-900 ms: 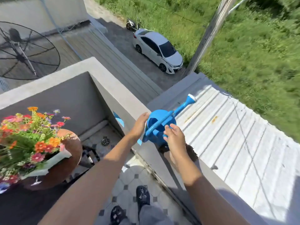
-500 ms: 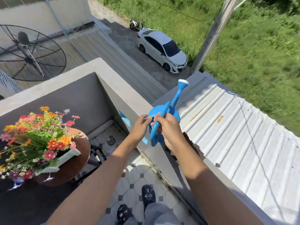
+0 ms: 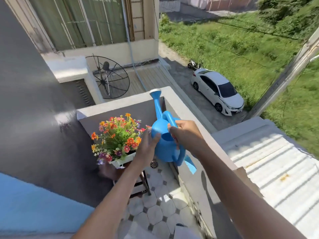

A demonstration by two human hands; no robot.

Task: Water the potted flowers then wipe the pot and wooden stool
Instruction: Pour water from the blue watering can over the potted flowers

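- While the can (image 3: 164, 144) hangs in the air just right of the flowers (image 3: 117, 135), its spout points up and away from them, so a hasty tilt could throw water onto the wall or floor tiles (image 3: 155, 213).
- Right hand (image 3: 186, 135) has its fingers curled shut round the handle; left hand (image 3: 148, 149) presses spread fingers flat on the can's side. A wet palm could slip there.
- Blooms crowd the white pot (image 3: 122, 161) on the stool (image 3: 120, 171); a hard pour may flatten them or overflow.
- Swinging the can close could knock the pot off the stool.
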